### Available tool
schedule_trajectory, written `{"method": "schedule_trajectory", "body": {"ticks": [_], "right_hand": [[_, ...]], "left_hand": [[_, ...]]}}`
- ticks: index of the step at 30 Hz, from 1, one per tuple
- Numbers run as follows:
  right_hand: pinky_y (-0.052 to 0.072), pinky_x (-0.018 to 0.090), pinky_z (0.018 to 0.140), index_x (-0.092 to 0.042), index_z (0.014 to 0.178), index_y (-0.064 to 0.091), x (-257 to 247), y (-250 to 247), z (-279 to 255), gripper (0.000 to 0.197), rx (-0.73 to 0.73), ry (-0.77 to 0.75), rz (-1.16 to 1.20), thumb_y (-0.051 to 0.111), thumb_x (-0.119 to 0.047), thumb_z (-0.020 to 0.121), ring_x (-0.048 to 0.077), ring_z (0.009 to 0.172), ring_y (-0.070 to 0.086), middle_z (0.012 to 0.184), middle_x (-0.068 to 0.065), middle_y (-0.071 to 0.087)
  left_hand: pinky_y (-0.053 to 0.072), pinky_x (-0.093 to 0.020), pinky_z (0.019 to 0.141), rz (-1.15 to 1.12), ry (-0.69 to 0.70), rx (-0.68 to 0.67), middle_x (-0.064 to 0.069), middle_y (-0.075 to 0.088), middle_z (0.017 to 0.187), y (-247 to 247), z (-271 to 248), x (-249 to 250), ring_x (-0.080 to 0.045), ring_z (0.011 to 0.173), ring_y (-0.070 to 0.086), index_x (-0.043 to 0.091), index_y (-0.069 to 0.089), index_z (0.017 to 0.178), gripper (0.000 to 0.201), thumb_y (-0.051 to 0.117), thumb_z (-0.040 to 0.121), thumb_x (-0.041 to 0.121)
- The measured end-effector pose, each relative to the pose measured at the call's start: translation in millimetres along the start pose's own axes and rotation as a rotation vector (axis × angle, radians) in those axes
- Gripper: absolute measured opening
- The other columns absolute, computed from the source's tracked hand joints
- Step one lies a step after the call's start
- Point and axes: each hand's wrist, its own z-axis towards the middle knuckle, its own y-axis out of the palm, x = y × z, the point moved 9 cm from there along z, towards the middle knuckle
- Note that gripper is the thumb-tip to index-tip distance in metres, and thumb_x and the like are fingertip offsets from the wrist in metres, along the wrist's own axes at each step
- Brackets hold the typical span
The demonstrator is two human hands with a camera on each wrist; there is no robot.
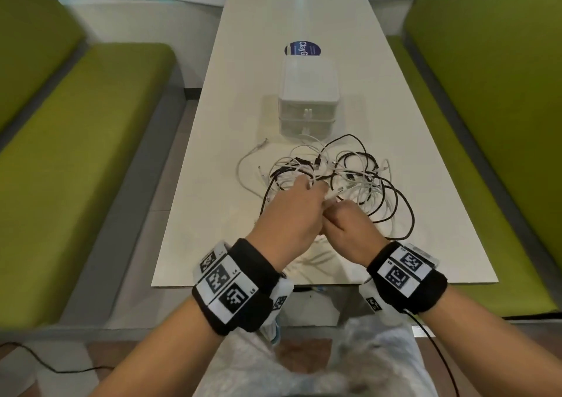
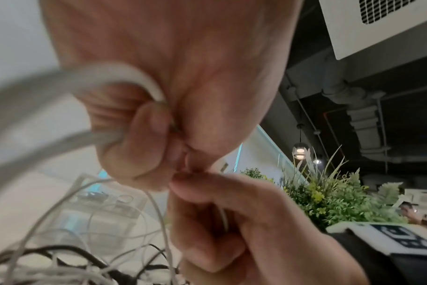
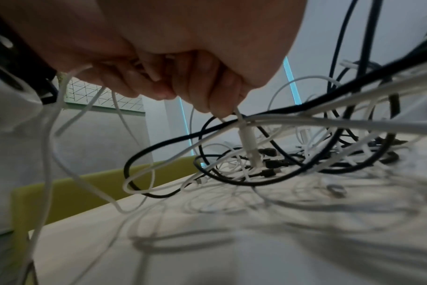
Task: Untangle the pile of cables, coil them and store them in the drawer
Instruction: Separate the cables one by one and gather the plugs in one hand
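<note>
A tangled pile of white and black cables (image 1: 340,177) lies on the white table (image 1: 213,214), in front of a small translucent drawer unit (image 1: 307,104) whose drawers are closed. Both hands are held together above the near edge of the pile. My left hand (image 1: 292,211) grips loops of a white cable (image 2: 124,77) in its curled fingers. My right hand (image 1: 343,223) pinches the same white cable just behind its plug (image 3: 249,142), which hangs down into the pile. Black cables (image 3: 207,135) cross under the right hand.
Green benches (image 1: 76,153) flank the table on both sides. A round blue sticker (image 1: 302,48) lies behind the drawer unit. A thin black wire (image 1: 431,345) runs from the right wristband toward my lap. Loose white cable ends (image 1: 258,150) trail left of the pile.
</note>
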Motion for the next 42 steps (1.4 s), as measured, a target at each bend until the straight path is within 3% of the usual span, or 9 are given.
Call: {"method": "schedule_trajectory", "body": {"ticks": [5, 12, 19, 25, 28, 33, 35, 38, 42], "right_hand": [[0.027, 0.022, 0.051, -0.036, 0.059, 0.051, 8, -9, -4, 0.036, 0.121, 0.002, 0.137, 0.047, -0.033, 0.094, 0.007, 0.042, 0.037, 0.043, -0.008, 0.041], [0.026, 0.015, 0.051, -0.033, 0.059, 0.034, 15, -21, -7, 0.043, 0.226, 0.061, 0.286, 0.038, -0.052, 0.097, 0.003, 0.047, 0.033, 0.05, -0.015, 0.036], [0.038, 0.031, 0.052, -0.029, 0.055, 0.051, 6, 13, -18, 0.048, -0.165, 0.126, 0.22, 0.038, -0.048, 0.098, 0.009, 0.043, 0.045, 0.049, -0.004, 0.047], [0.046, 0.023, 0.085, -0.015, 0.12, 0.062, -16, 52, -60, 0.033, -0.805, 0.144, -0.175, 0.06, -0.035, 0.093, 0.02, 0.105, 0.062, 0.116, 0.002, 0.066], [0.047, 0.019, 0.083, -0.022, 0.115, 0.061, -11, 57, -69, 0.034, -0.944, 0.208, -0.153, 0.073, -0.029, 0.084, 0.015, 0.1, 0.057, 0.111, -0.002, 0.061], [0.042, 0.018, 0.079, -0.006, 0.123, 0.061, 9, 43, -58, 0.029, -0.926, 0.229, -0.392, 0.056, -0.009, 0.095, 0.023, 0.099, 0.055, 0.119, 0.009, 0.062], [0.047, 0.028, 0.087, -0.017, 0.106, 0.068, 9, 39, -48, 0.027, -0.861, 0.192, -0.371, 0.05, -0.001, 0.094, 0.018, 0.098, 0.06, 0.101, -0.009, 0.066], [0.046, 0.021, 0.067, -0.032, 0.079, 0.057, 12, 31, -31, 0.03, -0.74, 0.167, -0.372, 0.05, -0.006, 0.091, -0.003, 0.071, 0.058, 0.069, -0.027, 0.058], [0.052, 0.034, 0.08, -0.027, 0.11, 0.061, -16, 18, -13, 0.025, -0.598, 0.088, -0.348, 0.055, -0.017, 0.088, 0.013, 0.089, 0.063, 0.092, -0.012, 0.064]], "left_hand": [[0.025, -0.029, 0.068, 0.102, 0.028, 0.014, -0.007, 0.058, 0.104, -8, 3, -8, -0.029, 0.095, 0.057, 0.012, 0.051, 0.103, 0.015, 0.04, 0.101, 0.021], [0.021, -0.031, 0.054, -0.156, -0.056, 0.418, 0.009, 0.037, 0.065, -85, -7, -25, -0.014, 0.057, 0.038, 0.021, 0.038, 0.078, 0.031, 0.032, 0.104, 0.038], [0.033, -0.029, 0.056, -0.494, -0.03, 0.083, 0.001, 0.049, 0.058, -56, -14, -18, -0.017, 0.055, 0.044, 0.008, 0.056, 0.068, 0.049, 0.042, 0.101, 0.042], [0.032, -0.014, 0.048, -0.422, 0.088, -0.531, 0.004, 0.056, 0.054, 7, -48, 15, -0.001, 0.045, 0.045, 0.015, 0.067, 0.07, 0.044, 0.047, 0.1, 0.039], [0.032, -0.009, 0.045, -0.428, 0.099, -0.641, 0.011, 0.053, 0.049, 18, -58, 25, 0.001, 0.041, 0.045, 0.019, 0.067, 0.073, 0.042, 0.044, 0.102, 0.04], [0.048, -0.03, 0.057, -0.677, 0.066, -0.719, -0.004, 0.055, 0.057, 12, -61, 25, -0.02, 0.047, 0.049, 0.02, 0.072, 0.099, 0.041, 0.037, 0.104, 0.04], [0.048, -0.037, 0.061, -0.75, 0.108, -0.782, -0.017, 0.058, 0.063, 8, -66, 30, -0.026, 0.052, 0.05, 0.025, 0.074, 0.09, 0.043, 0.035, 0.105, 0.037], [0.047, -0.032, 0.061, -0.782, 0.187, -0.861, -0.019, 0.06, 0.07, 5, -74, 39, -0.025, 0.056, 0.053, 0.015, 0.07, 0.109, 0.043, 0.032, 0.106, 0.035], [0.052, -0.041, 0.079, -0.783, 0.27, -0.882, -0.012, 0.065, 0.084, -1, -78, 48, -0.031, 0.08, 0.064, 0.005, 0.061, 0.12, 0.044, 0.03, 0.105, 0.034]]}}
